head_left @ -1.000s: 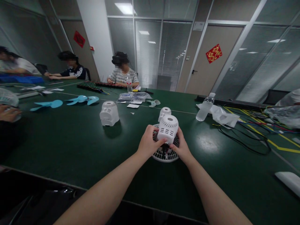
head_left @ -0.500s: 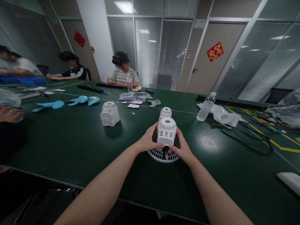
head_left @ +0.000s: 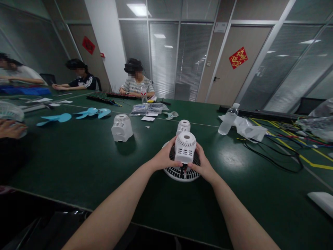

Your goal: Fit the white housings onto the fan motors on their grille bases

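Note:
Between my two hands is a white vented fan motor housing [head_left: 185,147], slotted on its front and domed on top. My left hand [head_left: 166,156] grips its left side, thumb at the lower front edge. On the opposite side my right hand [head_left: 203,163] holds it the same way. Beneath lies a round fan grille [head_left: 182,176] with a white rim and dark centre; a dark part with wires shows under the housing. Whether the housing touches that part I cannot tell. Just behind stands a second white housing [head_left: 183,126], partly hidden. A third housing [head_left: 122,128] stands to the left.
Blue fan blades [head_left: 91,113] lie at the left, near a co-worker's hand [head_left: 11,128] on another grille. A water bottle [head_left: 229,118] and plastic bag [head_left: 251,130] stand right, beside black cables [head_left: 275,161]. A clear fan blade [head_left: 171,115] lies farther back. Other people sit across the table.
Almost nothing differs. Both hands keep their hold on the housing above the grille; the view has shifted very slightly.

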`<state>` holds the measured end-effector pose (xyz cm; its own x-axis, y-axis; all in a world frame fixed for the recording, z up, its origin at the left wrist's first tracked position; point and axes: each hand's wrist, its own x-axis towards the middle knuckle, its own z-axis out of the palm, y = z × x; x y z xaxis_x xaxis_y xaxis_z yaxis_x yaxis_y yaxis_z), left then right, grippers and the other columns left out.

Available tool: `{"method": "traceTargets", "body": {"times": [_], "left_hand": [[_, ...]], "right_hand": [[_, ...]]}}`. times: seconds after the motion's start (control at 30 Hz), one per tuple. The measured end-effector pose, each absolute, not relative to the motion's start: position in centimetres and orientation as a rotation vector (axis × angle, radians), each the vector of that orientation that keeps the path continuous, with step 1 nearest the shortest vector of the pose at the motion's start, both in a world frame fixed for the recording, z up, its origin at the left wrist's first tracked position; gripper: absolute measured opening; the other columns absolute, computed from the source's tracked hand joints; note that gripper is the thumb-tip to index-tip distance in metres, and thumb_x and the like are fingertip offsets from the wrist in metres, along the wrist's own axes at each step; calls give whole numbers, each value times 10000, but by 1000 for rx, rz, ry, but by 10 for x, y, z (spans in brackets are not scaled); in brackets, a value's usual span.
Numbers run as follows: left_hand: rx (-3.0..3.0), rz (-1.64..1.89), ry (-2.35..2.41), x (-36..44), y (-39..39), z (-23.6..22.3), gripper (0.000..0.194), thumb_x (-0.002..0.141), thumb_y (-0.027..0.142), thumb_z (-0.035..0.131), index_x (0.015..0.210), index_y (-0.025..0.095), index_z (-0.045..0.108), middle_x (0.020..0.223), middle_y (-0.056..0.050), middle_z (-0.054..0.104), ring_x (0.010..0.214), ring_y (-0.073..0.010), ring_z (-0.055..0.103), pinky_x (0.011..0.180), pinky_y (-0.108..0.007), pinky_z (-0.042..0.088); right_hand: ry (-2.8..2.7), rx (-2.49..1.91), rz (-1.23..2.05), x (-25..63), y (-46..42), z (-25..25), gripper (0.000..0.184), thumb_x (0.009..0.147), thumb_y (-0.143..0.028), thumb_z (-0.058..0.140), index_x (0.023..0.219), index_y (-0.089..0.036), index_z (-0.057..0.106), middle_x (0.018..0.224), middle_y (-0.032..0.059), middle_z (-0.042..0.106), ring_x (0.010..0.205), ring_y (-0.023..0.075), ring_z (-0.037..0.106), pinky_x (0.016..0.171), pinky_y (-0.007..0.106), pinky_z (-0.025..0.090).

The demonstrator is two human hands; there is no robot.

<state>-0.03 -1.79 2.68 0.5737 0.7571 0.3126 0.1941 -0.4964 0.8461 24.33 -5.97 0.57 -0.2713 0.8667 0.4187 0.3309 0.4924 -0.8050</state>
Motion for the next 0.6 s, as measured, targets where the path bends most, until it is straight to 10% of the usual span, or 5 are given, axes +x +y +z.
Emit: {"method": "traceTargets", "body": {"times": [0.6], "left_hand": [[2041, 902, 728, 1, -20, 24, 1347, 588, 433, 927, 1601, 335, 45, 1650, -146, 252, 1507, -414, 264, 1207, -644, 230]], "right_hand": [[-1825, -1114, 621, 241, -60, 0, 1110, 759, -605, 753, 1604, -283, 109, 1653, 137, 283, 1506, 400, 298, 1219, 641, 225]]}}
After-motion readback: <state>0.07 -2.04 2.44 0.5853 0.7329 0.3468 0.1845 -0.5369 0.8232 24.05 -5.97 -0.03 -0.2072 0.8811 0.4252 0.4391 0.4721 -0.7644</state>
